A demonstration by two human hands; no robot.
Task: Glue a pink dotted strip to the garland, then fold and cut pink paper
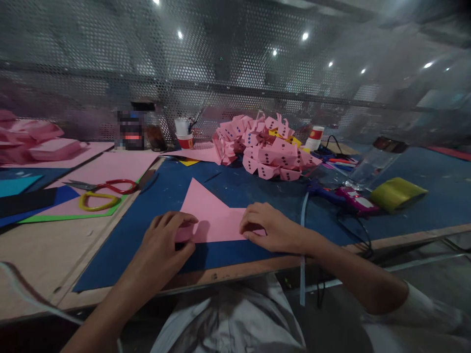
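A sheet of pink paper [213,223], folded so that a pointed flap rises at its upper left, lies on the blue mat in front of me. My left hand [167,242] is at the paper's left end, its fingers curved and the thumb apart from them. Over the right end, my right hand [267,225] has its thumb and fingertips closed on the paper's edge. That end is partly hidden under the fingers.
Behind the paper are piled pink folded-paper pieces with dark dots [272,152]. Scissors with red and yellow handles [110,189] lie left on coloured sheets. To the right are a magenta glue gun [358,201], a yellow roll [399,193] and a clear jar [379,164].
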